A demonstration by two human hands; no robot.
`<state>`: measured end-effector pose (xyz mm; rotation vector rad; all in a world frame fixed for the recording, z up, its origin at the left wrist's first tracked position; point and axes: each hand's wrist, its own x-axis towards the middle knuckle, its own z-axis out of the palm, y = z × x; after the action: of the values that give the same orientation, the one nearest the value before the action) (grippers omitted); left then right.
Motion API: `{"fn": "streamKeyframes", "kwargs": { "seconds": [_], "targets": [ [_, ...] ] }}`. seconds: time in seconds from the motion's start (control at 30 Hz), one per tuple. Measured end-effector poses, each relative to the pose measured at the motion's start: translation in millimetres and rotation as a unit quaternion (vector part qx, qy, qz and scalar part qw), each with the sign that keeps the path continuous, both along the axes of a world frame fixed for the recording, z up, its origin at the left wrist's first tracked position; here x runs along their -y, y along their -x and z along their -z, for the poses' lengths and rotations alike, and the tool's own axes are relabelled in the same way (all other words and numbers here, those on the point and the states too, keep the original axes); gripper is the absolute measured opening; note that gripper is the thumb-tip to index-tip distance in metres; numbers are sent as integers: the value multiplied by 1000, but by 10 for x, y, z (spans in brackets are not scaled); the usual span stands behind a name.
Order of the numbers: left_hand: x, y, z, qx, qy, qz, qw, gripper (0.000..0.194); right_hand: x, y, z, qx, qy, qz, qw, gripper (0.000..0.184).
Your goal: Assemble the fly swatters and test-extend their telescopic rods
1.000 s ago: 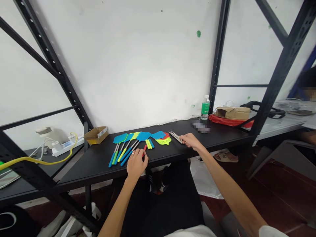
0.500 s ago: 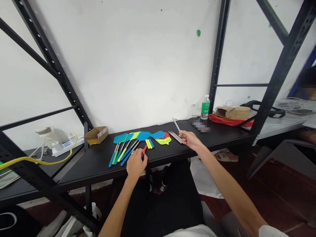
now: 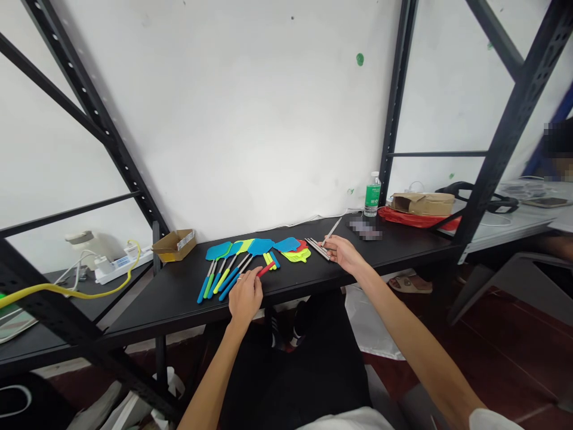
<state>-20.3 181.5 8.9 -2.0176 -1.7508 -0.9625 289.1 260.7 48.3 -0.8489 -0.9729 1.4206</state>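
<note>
My left hand (image 3: 246, 292) is closed on a red handle (image 3: 267, 269), which points up and to the right from the fingers. In my right hand (image 3: 345, 253) is a thin metal rod (image 3: 332, 231), pinched near its lower end and tilted up to the right. Several more metal rods (image 3: 317, 248) lie side by side on the table just left of that hand. Left of my left hand rest several fly swatters (image 3: 224, 263) with blue, green and yellow handles. Loose yellow and blue handles (image 3: 270, 260) lie above the red one. Blue, red and yellow swatter heads (image 3: 287, 245) are stacked between my hands.
The black table (image 3: 170, 298) stands against a white wall, framed by dark metal posts (image 3: 398, 101). A small open cardboard box (image 3: 174, 245) is at the left. Toward the right are a water bottle (image 3: 372, 194), a blurred flat object (image 3: 364, 228) and a brown carton (image 3: 423, 203). A person sits far right.
The rod in my right hand has swung from leaning left to leaning right. In my left hand, the red handle has turned and now shows more, pointing to the right.
</note>
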Motion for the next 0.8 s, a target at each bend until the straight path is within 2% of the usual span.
{"fn": "streamKeyframes", "kwargs": {
  "seconds": [0.17, 0.3, 0.4, 0.57, 0.67, 0.8],
  "targets": [
    [13, -6, -19, -12, 6, 15, 1000, 32, 42, 37, -39, 46, 11, 34, 998, 20],
    [32, -18, -36, -15, 2, 18, 1000, 28, 27, 74, -12, 142, -37, 47, 988, 19],
    [42, -25, -44, -23, 1, 15, 1000, 26, 5, 96, 34, 207, -90, 47, 973, 30],
    [48, -31, -51, -25, 7, 11, 1000, 24, 14, 129, 58, 246, -137, 28, 959, 49],
    [47, -31, -49, -25, 9, 14, 1000, 24, 34, 144, 50, 256, -156, 25, 954, 41],
    [46, -33, -44, -34, 4, 18, 999, 23, 33, 166, 67, 225, -148, 19, 963, 33]
  ]
}}
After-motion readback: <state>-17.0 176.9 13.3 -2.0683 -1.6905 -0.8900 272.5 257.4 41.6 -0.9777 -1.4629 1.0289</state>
